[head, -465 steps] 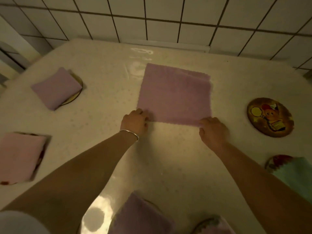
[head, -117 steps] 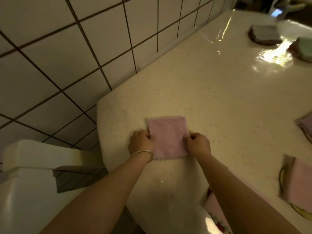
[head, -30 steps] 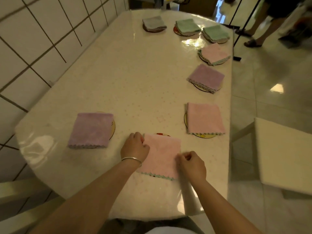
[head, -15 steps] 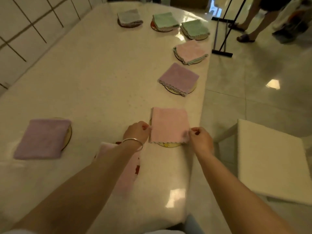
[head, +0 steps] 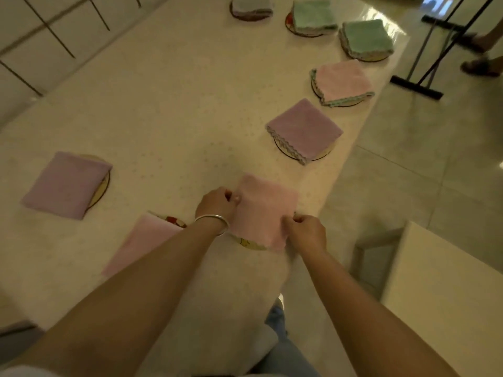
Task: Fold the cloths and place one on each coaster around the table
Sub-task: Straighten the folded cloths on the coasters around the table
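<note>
I note my left hand point(head: 217, 204) and right hand point(head: 306, 232) each pinching a side edge of the folded pink cloth point(head: 265, 212), which lies flat on a coaster point(head: 249, 244) near the tabletop point(head: 168, 110) edge. The cloth is near square, corners skewed right, no clear long axis. Beyond, folded cloths cover further coasters.

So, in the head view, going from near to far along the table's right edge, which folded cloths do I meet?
Pink cloth held by both hands → purple cloth → pink cloth with green trim → green cloth.
</note>
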